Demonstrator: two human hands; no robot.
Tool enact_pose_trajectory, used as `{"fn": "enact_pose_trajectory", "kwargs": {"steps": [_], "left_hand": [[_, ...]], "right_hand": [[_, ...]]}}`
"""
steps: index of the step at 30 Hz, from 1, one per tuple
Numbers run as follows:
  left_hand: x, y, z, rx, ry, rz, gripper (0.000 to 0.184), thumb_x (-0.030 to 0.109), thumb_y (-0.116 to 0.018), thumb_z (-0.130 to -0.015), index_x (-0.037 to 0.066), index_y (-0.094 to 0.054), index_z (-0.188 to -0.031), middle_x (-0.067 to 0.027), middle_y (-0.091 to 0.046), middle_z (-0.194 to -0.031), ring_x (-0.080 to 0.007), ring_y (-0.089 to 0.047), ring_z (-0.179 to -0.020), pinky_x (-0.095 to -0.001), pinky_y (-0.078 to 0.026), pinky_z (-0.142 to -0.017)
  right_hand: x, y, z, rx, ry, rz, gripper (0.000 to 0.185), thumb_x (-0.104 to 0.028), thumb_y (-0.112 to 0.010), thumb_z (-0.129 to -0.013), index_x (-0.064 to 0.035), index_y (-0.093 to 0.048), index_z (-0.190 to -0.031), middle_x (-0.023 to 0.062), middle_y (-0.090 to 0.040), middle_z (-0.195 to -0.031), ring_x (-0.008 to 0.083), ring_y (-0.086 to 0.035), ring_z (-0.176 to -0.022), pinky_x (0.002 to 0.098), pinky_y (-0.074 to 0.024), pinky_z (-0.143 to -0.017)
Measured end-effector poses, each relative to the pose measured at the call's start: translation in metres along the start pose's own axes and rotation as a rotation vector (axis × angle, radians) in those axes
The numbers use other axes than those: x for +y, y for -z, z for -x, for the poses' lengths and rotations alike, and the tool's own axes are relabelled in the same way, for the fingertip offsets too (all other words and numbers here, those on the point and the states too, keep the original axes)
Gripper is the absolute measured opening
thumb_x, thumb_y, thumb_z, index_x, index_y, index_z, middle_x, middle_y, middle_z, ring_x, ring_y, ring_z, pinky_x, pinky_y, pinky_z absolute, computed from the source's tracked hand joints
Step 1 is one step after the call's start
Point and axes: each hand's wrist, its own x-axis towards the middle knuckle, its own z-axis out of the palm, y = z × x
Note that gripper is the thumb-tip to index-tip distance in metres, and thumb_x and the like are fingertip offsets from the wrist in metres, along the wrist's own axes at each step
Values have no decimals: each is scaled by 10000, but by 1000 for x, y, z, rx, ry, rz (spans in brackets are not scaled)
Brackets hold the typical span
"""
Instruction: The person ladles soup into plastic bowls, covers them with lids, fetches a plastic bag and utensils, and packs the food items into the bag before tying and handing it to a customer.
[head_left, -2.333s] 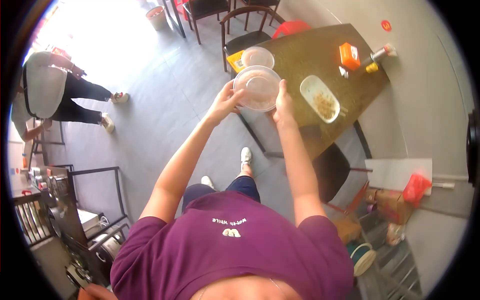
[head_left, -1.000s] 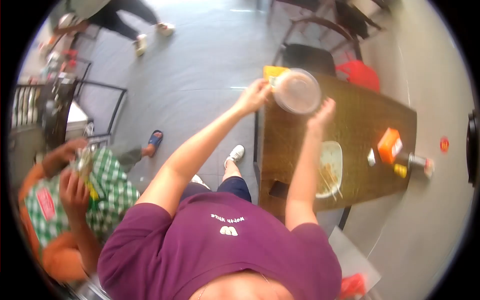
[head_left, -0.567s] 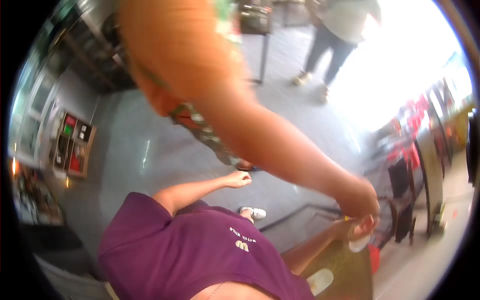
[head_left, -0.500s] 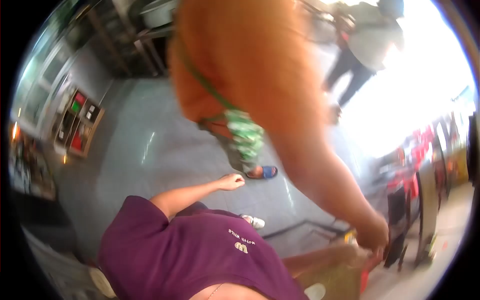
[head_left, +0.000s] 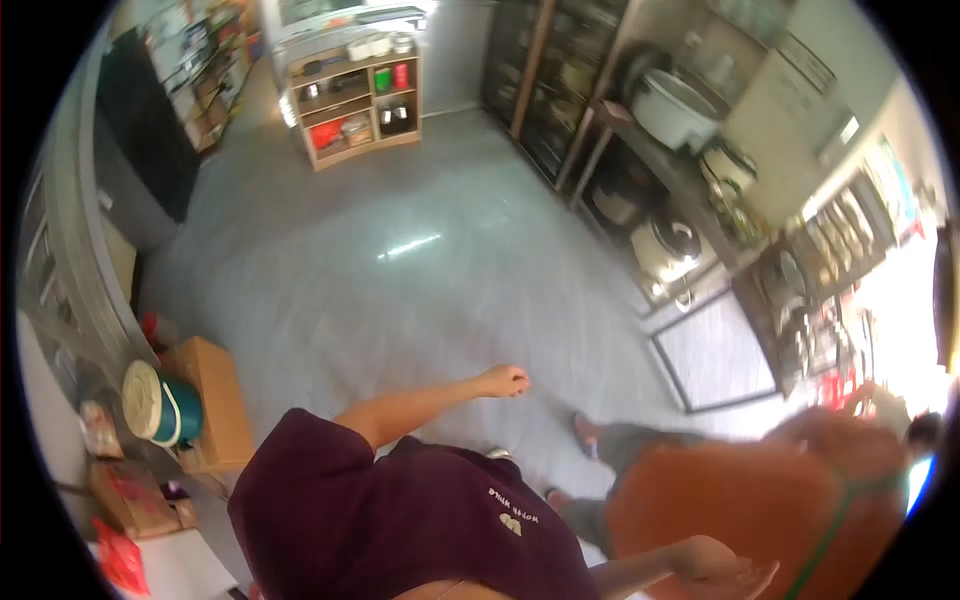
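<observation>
My left hand (head_left: 503, 381) is curled into a loose fist out over the grey floor (head_left: 400, 300), with nothing seen in it. Low at the right, my right hand (head_left: 722, 565) stretches its fingers out and is empty. Just behind it in view is the back of a person in an orange top (head_left: 710, 500) with a green strap. Whether my right hand touches the top cannot be told.
Wooden shelf unit (head_left: 355, 95) at the back; metal workbench (head_left: 690, 190) with cookers and a large pot (head_left: 675, 108) at right. On the left are a cardboard box (head_left: 215, 400), a green bucket (head_left: 180, 412) and a red bag (head_left: 120, 560).
The view has swung left, and the table and lidded round containers have left it. Both hands held a container earlier; now neither does. The orange-clad person's arm no longer crosses in front of me.
</observation>
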Motion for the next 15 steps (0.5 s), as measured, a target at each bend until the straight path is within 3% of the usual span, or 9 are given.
{"fn": "enact_pose_trajectory", "kwargs": {"steps": [2,5,8,10,12,14,15], "left_hand": [[29,37,-13,25,3,-57,294,307,-506,-881,47,-599,-982,-61,-631,-862,-127,-582,-769,-293,-468,-676],[16,92,-37,248,-73,35,289,291,-515,-852,32,-622,-925,-54,-650,-783,-130,-599,-683,-300,-465,-632],[-67,161,-66,493,2,201,297,306,-519,-851,34,-619,-921,-59,-646,-781,-138,-590,-688,-303,-457,-626],[-69,228,-31,604,92,343,270,291,-508,-860,57,-617,-940,-62,-646,-794,-149,-588,-690,-311,-454,-623],[-111,276,-1,823,142,522,238,263,-496,-874,61,-610,-927,-51,-636,-787,-143,-582,-685,-295,-452,-614],[-148,314,35,1044,169,-737,229,257,-502,-869,52,-602,-893,-32,-619,-758,-126,-566,-651,-270,-452,-581],[-157,336,49,1076,181,-565,231,260,-506,-865,51,-602,-872,-30,-613,-750,-124,-563,-641,-267,-453,-573]], "right_hand": [[-22,-65,11,-31,41,-127,271,-125,-470,-894,58,-527,-1085,159,-566,-1023,258,-557,-922,364,-454,-827],[-58,-163,46,-106,95,-352,282,-146,-462,-905,73,-526,-1072,169,-564,-1024,267,-555,-925,371,-450,-831],[-135,-257,92,-464,-97,-341,355,-236,-502,-902,20,-479,-1147,201,-516,-1078,288,-493,-1008,402,-398,-843],[-181,-334,138,-561,-121,-508,225,-20,-439,-883,35,-513,-1088,177,-549,-1012,288,-506,-984,388,-394,-848],[-246,-384,175,-831,-270,-657,252,-32,-477,-864,29,-507,-1106,127,-562,-1010,245,-531,-951,352,-418,-831],[-310,-419,216,-963,-189,-909,287,25,-493,-814,19,-513,-1100,121,-555,-996,253,-515,-961,351,-397,-849],[-347,-431,234,-1030,-123,-979,289,25,-504,-802,22,-513,-1091,128,-552,-987,264,-510,-956,358,-390,-853]]}}
